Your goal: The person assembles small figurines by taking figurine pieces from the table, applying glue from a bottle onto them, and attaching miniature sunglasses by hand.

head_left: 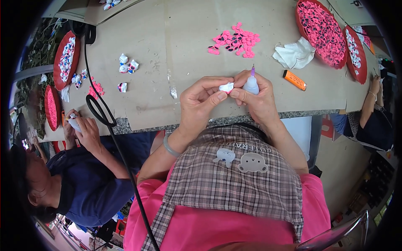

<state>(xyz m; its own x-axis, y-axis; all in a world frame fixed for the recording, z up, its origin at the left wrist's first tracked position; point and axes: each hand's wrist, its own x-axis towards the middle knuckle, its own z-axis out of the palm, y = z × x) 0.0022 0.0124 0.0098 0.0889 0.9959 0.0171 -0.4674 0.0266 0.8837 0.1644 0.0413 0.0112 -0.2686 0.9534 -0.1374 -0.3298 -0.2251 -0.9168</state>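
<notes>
Close to the table's front edge, my left hand (198, 100) pinches a small white rounded piece (226, 87) between thumb and fingertips. A bit of pink shows at the piece's lower edge. My right hand (260, 100) is closed around a small squeeze bottle (251, 86) with a whitish body and a purple tip pointing up and away from me. The right thumb and index finger also touch the white piece. Farther off lies a loose pile of pink discs (237, 40), some with dark faces. Left of my hands are several small white figures (124, 67) with blue and red marks.
A large red tray (299, 23) of discs stands far right, beside a smaller red tray (362, 77) of white pieces. A white cloth (295, 53) and orange bar-shaped object (295, 80) lie nearby. A black cable (111, 124) crosses at left, near a co-worker's hands (87, 133).
</notes>
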